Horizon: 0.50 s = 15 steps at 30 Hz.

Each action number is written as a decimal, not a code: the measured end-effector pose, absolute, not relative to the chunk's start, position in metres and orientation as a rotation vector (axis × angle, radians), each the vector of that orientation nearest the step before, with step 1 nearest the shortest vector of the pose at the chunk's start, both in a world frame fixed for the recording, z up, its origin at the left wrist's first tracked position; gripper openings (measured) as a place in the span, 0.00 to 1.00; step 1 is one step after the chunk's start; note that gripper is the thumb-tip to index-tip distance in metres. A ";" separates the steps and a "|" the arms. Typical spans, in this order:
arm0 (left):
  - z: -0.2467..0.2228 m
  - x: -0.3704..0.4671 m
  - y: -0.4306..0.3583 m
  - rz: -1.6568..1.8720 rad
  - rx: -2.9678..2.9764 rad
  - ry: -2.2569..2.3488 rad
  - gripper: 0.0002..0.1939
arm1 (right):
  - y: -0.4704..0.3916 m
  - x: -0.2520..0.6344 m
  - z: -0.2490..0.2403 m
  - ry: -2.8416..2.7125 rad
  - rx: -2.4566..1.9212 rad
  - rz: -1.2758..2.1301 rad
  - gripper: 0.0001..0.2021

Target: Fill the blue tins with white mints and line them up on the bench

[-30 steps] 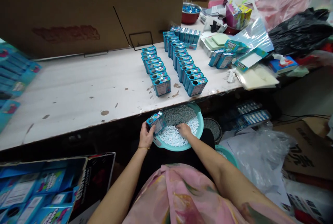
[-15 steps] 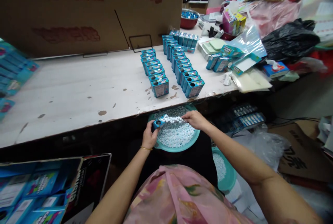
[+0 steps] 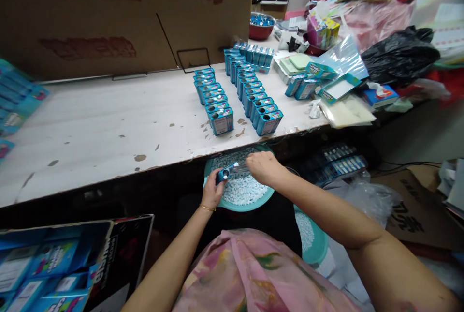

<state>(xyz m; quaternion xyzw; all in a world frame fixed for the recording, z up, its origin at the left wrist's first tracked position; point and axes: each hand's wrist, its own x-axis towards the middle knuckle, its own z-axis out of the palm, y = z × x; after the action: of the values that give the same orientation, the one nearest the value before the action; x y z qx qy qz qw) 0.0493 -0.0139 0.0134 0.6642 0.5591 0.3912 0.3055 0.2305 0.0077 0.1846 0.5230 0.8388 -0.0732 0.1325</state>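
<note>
My left hand point(image 3: 213, 190) is closed around a small blue tin point(image 3: 222, 174) with a round opening on top. My right hand point(image 3: 264, 168) grips a narrow, see-through scoop point(image 3: 239, 169), its far end at the tin's opening. White candies show at that opening. Both hands are over a teal basin point(image 3: 253, 201) full of small white and pale blue candies point(image 3: 244, 188). The scoop's handle is hidden in my fist.
Rows of blue tins point(image 3: 221, 121) stand on the white table point(image 3: 101, 123), before a large cardboard box point(image 3: 152, 7). An open carton of blue packs point(image 3: 54, 259) sits at lower left. Another teal basin point(image 3: 319, 244) is low on the right. Plastic bags point(image 3: 398, 55) crowd the table's right end.
The scoop was heaped with white candies and now looks nearly bare. My right hand has shifted left and turned over, toward the tin. My left hand still holds the tin.
</note>
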 end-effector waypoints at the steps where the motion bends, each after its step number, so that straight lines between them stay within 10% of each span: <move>1: 0.013 0.046 -0.015 1.052 1.747 1.472 0.18 | 0.008 0.240 0.182 2.413 1.539 -0.220 0.14; 15: -0.004 0.018 -0.011 1.196 1.409 1.473 0.19 | 0.004 0.226 -0.012 2.072 2.010 -0.939 0.17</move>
<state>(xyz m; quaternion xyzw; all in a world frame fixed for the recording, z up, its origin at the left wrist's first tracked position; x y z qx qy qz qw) 0.0185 -0.0110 -0.0036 0.5516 0.5768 0.4682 0.3793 0.2263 0.0039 -0.0122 0.6612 0.6816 -0.3089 0.0532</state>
